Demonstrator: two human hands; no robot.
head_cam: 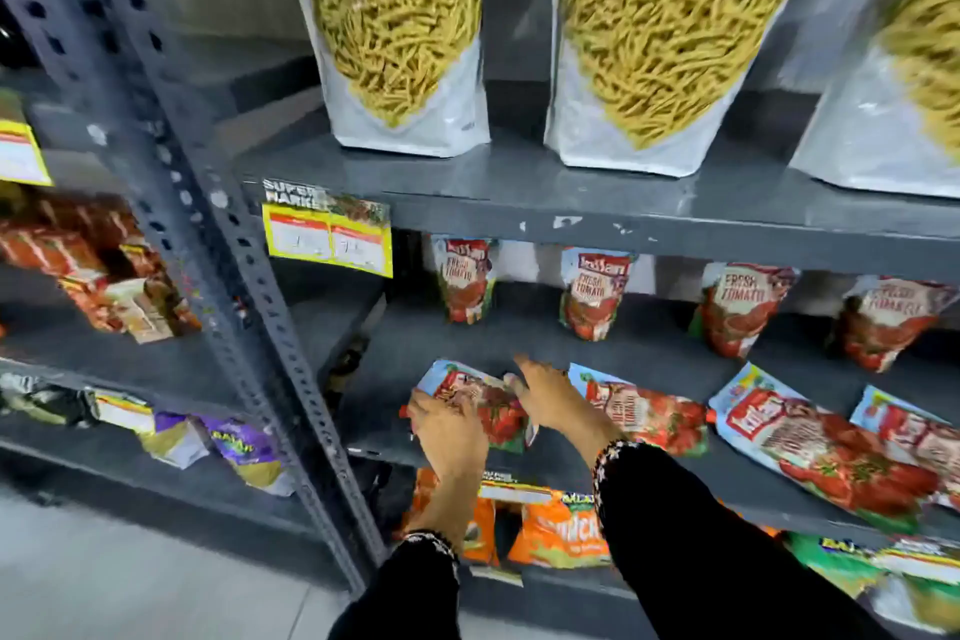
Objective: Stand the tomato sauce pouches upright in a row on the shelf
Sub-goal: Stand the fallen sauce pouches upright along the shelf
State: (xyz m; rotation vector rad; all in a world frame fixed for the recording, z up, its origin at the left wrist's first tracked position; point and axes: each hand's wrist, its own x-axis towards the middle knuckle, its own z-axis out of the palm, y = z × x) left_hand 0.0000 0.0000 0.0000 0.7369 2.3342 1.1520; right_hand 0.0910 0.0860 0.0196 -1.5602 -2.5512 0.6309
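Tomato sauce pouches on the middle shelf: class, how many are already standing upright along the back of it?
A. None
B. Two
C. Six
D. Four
D: four upright pouches stand in a row along the back, the first, second, third and fourth, while the others lie flat at the front, where the left hand grips the leftmost flat pouch.
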